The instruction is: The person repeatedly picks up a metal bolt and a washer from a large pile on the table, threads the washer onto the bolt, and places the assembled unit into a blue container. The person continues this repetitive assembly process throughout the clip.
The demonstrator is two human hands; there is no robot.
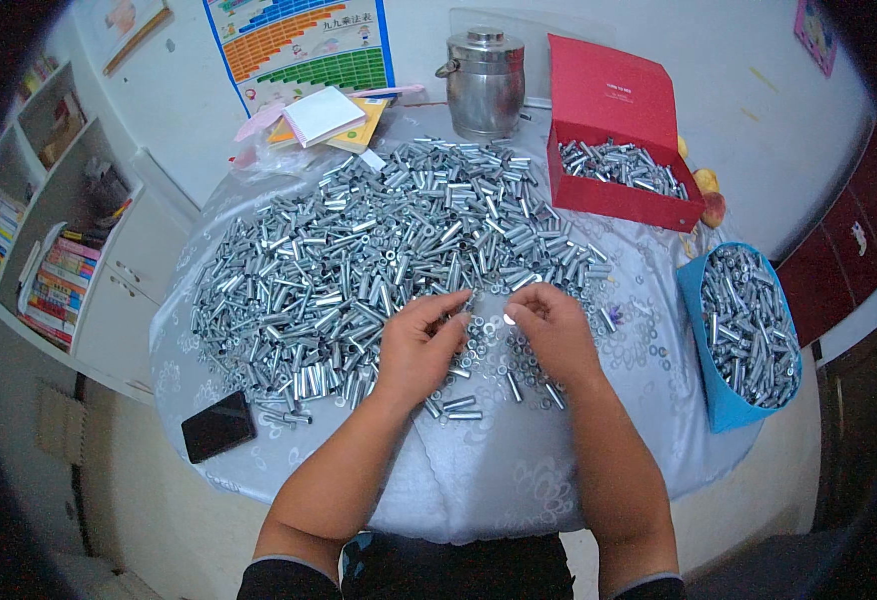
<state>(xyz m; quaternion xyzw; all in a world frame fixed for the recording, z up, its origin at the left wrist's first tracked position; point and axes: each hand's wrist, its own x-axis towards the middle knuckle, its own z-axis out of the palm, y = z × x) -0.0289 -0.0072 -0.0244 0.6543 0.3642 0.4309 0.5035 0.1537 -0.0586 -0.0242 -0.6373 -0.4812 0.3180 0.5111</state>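
A big heap of short silver metal tubes covers most of a round table with a pale patterned cloth. My left hand rests at the heap's near edge and pinches one metal tube at its fingertips. My right hand is close beside it, holding a small shiny washer between thumb and finger. Loose washers and a few tubes lie on the cloth between and below both hands.
A red open box with tubes stands at the back right, a blue bin full of tubes at the right edge. A steel pot, notepads, a black phone and shelves surround the table.
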